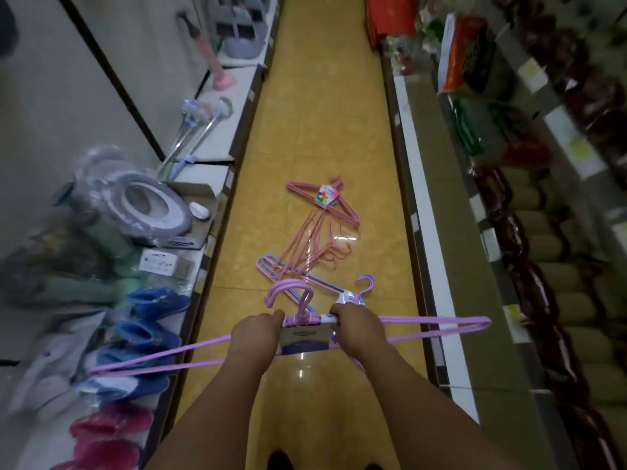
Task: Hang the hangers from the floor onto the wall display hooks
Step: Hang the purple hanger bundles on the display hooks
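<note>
I hold a bundle of lilac hangers (437, 323) level over the yellow floor, its hooks (288, 293) pointing away from me. My left hand (254, 334) grips the bundle left of its paper label (305, 337); my right hand (359, 329) grips it on the right. On the floor ahead lie a blue and lilac bundle (298, 278), loose pink hangers (312, 242) and a labelled pink bundle (325, 198). No wall hook is visible.
A narrow aisle floor (315, 113) runs ahead between shelves. The left shelf holds blue and pink shoes (149, 330), a grey potty seat (146, 205) and brushes. The right shelves (529, 212) carry packed goods. A red box (390, 15) stands at the far end.
</note>
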`<state>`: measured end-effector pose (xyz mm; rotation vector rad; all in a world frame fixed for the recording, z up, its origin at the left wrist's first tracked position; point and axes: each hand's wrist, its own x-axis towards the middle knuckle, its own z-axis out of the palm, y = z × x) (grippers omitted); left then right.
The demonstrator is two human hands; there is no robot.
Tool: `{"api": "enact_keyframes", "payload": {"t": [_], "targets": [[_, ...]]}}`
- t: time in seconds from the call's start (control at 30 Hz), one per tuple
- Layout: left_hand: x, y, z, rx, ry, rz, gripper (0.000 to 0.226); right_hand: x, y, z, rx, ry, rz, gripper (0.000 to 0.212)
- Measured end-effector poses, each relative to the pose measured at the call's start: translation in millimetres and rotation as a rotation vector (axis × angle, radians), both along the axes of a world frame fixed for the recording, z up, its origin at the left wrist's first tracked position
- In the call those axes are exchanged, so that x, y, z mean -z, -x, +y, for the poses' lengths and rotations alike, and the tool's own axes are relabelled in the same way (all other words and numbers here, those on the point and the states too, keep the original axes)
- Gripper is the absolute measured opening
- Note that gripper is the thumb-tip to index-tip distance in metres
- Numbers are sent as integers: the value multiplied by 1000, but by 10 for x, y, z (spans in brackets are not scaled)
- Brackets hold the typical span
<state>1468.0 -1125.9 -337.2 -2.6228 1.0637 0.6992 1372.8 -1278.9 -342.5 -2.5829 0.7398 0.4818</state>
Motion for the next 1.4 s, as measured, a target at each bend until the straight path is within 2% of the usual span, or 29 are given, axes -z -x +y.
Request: {"api": "enact_keyframes", "payload": {"t": [0.13, 0.23, 0.33, 0.4, 0.5, 0.83, 1.03, 1.4], "targets": [[-703, 10, 213, -153, 165, 21, 27, -886, -97, 152, -178, 200, -25, 29], [-1182, 1, 402, -210, 273, -43, 24, -1434, -230, 286, -219, 243, -57, 30], [-1471, 3, 602, -274, 412, -90, 17, -1891, -350, 425, -259, 266, -82, 30], [-1640, 45, 740, -365, 526, -66, 23, -2122, -391, 536, -322, 303, -98, 30], [-1812, 153, 930, -437, 546, -112, 27, -2379, -397, 696, -434, 346, -144, 30], [-2175, 1051, 1704, -813, 519, -196, 29, -2683, -128, 1370, -840, 375, -262, 33], [-2288, 1837, 2343, -1047, 502, -229, 34, -2711, 258, 2100, -1073, 399, -257, 30], [-2253, 3322, 3694, -1319, 478, -278, 35, -2700, 1260, 3651, -1358, 355, -219, 37]]}}
